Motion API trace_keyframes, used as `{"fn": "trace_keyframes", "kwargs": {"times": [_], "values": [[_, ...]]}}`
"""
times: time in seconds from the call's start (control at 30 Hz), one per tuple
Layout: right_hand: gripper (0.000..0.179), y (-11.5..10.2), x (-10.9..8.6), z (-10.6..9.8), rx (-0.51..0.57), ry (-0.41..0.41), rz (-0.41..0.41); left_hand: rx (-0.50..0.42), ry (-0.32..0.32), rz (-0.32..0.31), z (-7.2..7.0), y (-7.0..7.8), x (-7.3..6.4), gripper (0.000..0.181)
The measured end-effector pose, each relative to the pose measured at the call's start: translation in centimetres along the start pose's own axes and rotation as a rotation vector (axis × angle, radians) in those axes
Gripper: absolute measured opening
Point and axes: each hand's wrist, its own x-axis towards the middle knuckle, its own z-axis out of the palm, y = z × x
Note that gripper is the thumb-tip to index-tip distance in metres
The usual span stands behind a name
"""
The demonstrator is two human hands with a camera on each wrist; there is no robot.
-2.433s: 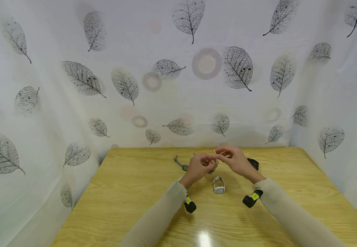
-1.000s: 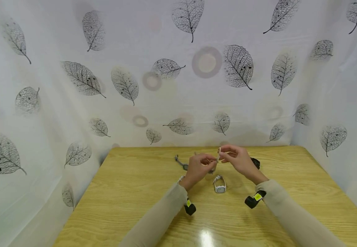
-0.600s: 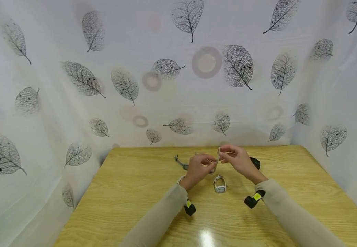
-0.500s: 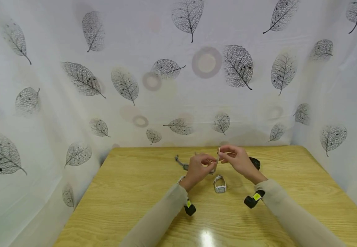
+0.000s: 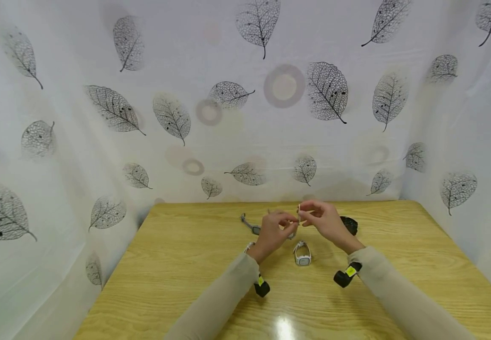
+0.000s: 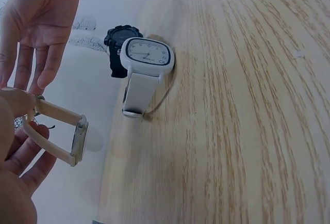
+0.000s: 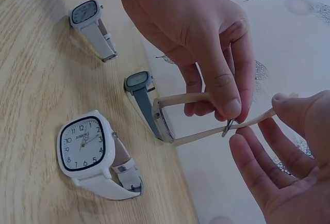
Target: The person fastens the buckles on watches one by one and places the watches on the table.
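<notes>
Both hands hold a wristwatch point(image 6: 79, 140) with a cream strap above the table, its case hanging below the fingers. My left hand point(image 5: 276, 231) pinches the strap at the metal buckle point(image 7: 227, 127) between thumb and forefinger. The strap point(image 7: 198, 136) forms a loop, and its free end runs through the buckle. That end is pinched by my right hand point(image 5: 325, 224), thumb over fingers, just right of the left fingertips. In the right wrist view the right hand point(image 7: 289, 167) is palm up, its other fingers spread beneath the strap.
A white watch point(image 5: 302, 259) stands on the wooden table point(image 5: 177, 264) in front of the hands. Behind the left hand lies a grey-blue watch point(image 5: 255, 230). Another white watch point(image 7: 85, 12) is near the left wrist, and a black watch point(image 5: 349, 225) lies beyond the right wrist.
My right hand first shifted slightly right, drawing the strap end up straighter, and has now come slightly back left. My left hand keeps its pinch nearly in place.
</notes>
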Motion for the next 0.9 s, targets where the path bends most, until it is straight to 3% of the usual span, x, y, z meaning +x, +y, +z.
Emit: {"fn": "trace_keyframes", "kwargs": {"times": [0.33, 0.57, 0.9], "values": [[0.034, 0.34, 0.07, 0.33, -0.034, 0.020, 0.000, 0.012, 0.006, -0.020, 0.08, 0.12, -0.08, 0.008], [0.034, 0.65, 0.02, 0.17, -0.127, 0.035, -0.023, -0.051, 0.079, -0.094, 0.22, -0.20, -0.21, 0.017], [0.037, 0.53, -0.01, 0.55, -0.069, 0.053, 0.001, -0.109, 0.113, -0.110, 0.20, 0.09, -0.22, 0.018]]}}
